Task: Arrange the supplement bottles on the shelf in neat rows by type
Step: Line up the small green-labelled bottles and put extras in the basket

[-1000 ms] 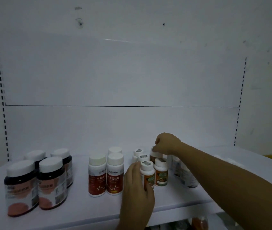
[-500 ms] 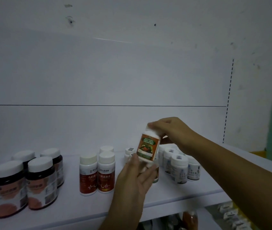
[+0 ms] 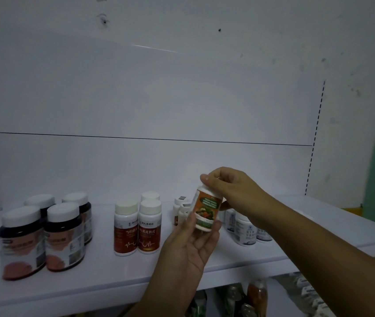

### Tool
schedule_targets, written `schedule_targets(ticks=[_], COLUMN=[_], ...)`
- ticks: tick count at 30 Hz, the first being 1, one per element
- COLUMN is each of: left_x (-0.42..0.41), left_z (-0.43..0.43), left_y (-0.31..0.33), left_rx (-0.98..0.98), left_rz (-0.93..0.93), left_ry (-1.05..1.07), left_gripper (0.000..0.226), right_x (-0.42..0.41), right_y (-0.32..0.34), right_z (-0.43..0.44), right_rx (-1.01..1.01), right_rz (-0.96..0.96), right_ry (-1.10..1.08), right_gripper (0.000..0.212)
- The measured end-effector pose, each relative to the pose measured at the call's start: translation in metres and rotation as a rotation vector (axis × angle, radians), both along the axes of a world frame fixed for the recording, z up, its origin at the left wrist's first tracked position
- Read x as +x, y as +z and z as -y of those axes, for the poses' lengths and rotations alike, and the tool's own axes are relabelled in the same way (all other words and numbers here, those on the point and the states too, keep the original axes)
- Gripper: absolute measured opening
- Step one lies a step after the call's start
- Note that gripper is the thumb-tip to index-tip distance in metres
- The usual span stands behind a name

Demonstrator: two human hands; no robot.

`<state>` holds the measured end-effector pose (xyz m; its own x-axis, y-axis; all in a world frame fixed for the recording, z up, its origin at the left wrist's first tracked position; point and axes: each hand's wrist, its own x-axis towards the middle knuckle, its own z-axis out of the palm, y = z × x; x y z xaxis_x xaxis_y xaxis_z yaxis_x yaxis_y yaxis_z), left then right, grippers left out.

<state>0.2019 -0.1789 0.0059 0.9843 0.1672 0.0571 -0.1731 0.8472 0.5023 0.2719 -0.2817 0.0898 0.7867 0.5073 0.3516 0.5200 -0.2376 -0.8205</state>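
Right hand (image 3: 230, 188), gripping its top, is lifting the orange-labelled bottle (image 3: 207, 210) off the shelf (image 3: 104, 271) for regrouping; left hand (image 3: 188, 248) is now clasping its base.

Right hand (image 3: 227, 187) raised, fingers pinching bottle (image 3: 207, 211) cap; left hand (image 3: 191, 245) palm-up, fingers cupping its base.

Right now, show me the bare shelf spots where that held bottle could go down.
Bare shelf runs between the dark jars and red-label bottles, and widely right of the blue-label bottles. Crowded: the small bottles behind the held bottle.
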Motion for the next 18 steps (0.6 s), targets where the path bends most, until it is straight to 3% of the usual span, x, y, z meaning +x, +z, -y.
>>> schedule_targets(ticks=[2, 6, 10, 12, 15, 18], left_x=[-0.002, -0.009, -0.011, -0.010, -0.006, -0.003], left_z=[-0.001, -0.007, -0.009, -0.007, -0.003, 0.003], left_y=[-0.001, -0.001, -0.002, 0.000, -0.002, -0.005], left_rx=[0.026, -0.097, -0.067, -0.003, 0.221, 0.476], left_rz=[0.020, 0.055, 0.076, 0.115, 0.124, 0.064], left_ry=[-0.007, -0.176, -0.232, -0.101, 0.221, 0.465], left_gripper=[0.061, 0.055, 0.054, 0.051, 0.048, 0.050], right_x=[-0.002, 0.001, 0.002, 0.003, 0.003, 0.002], right_y=[-0.003, -0.010, -0.010, -0.010, -0.015, -0.019], right_z=[0.001, 0.002, 0.001, 0.000, -0.003, -0.003], right_rx=[0.080, 0.208, 0.335, 0.350, 0.147, 0.123], right_rz=[-0.036, -0.144, -0.356, -0.396, -0.267, -0.200], right_ry=[0.047, 0.106, 0.177, 0.163, 0.044, 0.024], right_gripper=[0.019, 0.022, 0.025, 0.025, 0.040, 0.035])
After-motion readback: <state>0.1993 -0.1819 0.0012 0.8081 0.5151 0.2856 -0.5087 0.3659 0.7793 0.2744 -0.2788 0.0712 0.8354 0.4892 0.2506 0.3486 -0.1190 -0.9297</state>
